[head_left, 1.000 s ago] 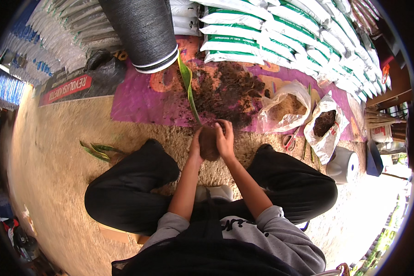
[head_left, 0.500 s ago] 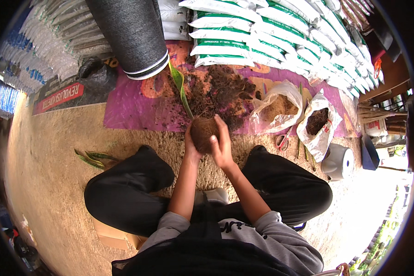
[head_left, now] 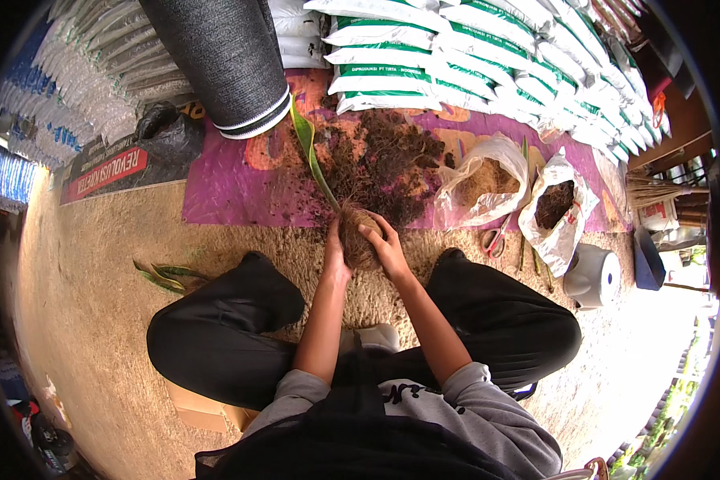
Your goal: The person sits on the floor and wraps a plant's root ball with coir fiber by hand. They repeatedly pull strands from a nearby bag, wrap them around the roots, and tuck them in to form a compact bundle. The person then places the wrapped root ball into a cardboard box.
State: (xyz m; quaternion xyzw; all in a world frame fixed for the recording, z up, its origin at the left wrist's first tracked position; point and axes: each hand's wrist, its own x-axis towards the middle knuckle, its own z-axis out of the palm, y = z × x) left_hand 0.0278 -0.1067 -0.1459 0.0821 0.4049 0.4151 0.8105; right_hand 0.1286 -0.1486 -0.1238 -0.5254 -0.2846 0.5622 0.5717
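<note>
Between my two hands sits a brown, fibrous root ball (head_left: 360, 240), round and hairy. A long green leaf with yellow edges, a snake plant leaf (head_left: 312, 156), rises from its far left side. My left hand (head_left: 336, 248) presses against the ball's left side, fingers partly hidden. My right hand (head_left: 386, 247) wraps the right side, its thumb and fingers on the fibres. Just beyond them, loose dark soil and roots (head_left: 388, 164) lie heaped on a purple sheet (head_left: 232, 188).
Right of the soil stand a clear bag of brown material (head_left: 488, 180) and a white bag of dark soil (head_left: 554, 206). Scissors (head_left: 494, 242) and a white pot (head_left: 592, 278) are nearby. Cut leaves (head_left: 166, 276) lie left. A black roll (head_left: 224, 64) and stacked sacks (head_left: 384, 72) stand behind.
The root ball has turned in my hands, showing more loose fibres. My right hand has shifted lower and wrapped more over its side. The leaf has tilted slightly.
</note>
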